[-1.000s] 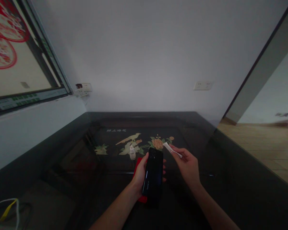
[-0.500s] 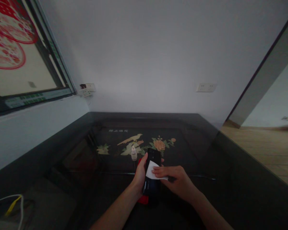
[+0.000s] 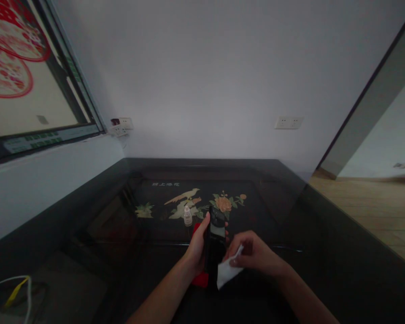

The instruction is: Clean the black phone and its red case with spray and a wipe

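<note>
A black smartphone (image 3: pixel 217 238) is held by my left hand (image 3: pixel 199 247), thumb along its left edge and fingertips showing at its right edge. My right hand (image 3: pixel 251 254) pinches a white wipe (image 3: pixel 227 271) just right of the phone's lower part. The wipe hangs down, apart from the middle of the phone. Something flat and red (image 3: pixel 200 280) lies on the table beneath my left hand and the phone, mostly hidden. Beyond my left hand stands a small clear bottle (image 3: pixel 187 216) with a pale cap.
The dark glossy table (image 3: pixel 135 256) carries a bird-and-flower picture (image 3: pixel 222 203). White and yellow cables (image 3: pixel 29 288) lie at the lower left. A wall with sockets (image 3: pixel 289 122) rises behind the table, and a window (image 3: pixel 37 103) is at the left.
My right hand has lifted the wipe off the phone and moved it down and right, now pinching it between fingers and thumb. The phone has tilted in my left hand.
</note>
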A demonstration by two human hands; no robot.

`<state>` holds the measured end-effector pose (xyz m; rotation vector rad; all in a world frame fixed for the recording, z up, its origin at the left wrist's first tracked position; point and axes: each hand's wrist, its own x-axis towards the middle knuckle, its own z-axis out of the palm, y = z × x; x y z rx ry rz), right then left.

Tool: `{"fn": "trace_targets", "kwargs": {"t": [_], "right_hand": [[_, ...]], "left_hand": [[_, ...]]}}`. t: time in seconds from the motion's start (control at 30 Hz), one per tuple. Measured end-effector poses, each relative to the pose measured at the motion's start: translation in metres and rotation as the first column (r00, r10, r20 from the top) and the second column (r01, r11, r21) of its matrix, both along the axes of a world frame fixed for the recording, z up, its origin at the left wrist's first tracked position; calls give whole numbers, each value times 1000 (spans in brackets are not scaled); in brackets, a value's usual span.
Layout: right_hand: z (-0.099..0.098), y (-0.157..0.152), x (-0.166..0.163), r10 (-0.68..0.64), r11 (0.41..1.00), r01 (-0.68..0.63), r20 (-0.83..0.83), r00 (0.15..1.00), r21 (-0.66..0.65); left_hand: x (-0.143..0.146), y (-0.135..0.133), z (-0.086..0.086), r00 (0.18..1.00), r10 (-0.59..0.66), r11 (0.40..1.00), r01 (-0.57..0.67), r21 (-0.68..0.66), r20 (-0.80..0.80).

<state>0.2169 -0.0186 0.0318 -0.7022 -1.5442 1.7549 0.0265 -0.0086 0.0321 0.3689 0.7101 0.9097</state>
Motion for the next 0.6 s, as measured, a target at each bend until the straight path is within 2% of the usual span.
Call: {"fn": "trace_targets", "kwargs": {"t": [0.03, 0.1, 0.17, 0.23, 0.3, 0.4, 0.5, 0.6], "right_hand": [[-4, 5, 0, -150, 989, 150, -35, 988, 4], [-9, 13, -1, -388, 921, 389, -80, 918, -2], [-11, 18, -1, -542, 836, 548, -114, 833, 32], [-10, 18, -1, -617, 762, 636, -165, 770, 123], [-7, 15, -2, -620, 713, 661, -231, 750, 235], [-4, 8, -4, -549, 689, 626, -300, 780, 365], [-1, 2, -6, -443, 730, 546, -324, 836, 412], [5, 0, -7, -296, 794, 417, -320, 900, 441]], "left_hand": [[0, 0, 0, 1000, -18, 1000, 18, -8, 10], [0, -1, 1, 999, -31, 999, 32, -26, 7], [0, -1, 2, 999, -28, 999, 27, -38, -26], [-2, -1, 1, 998, -19, 999, 16, -52, -55], [-3, 0, 0, 999, -21, 998, 18, -61, -48], [-5, 2, -4, 999, -50, 998, 50, -41, -6], [-6, 4, -10, 996, -81, 996, 82, -17, 27], [-5, 7, -13, 999, -39, 997, 41, -72, 27]]}}
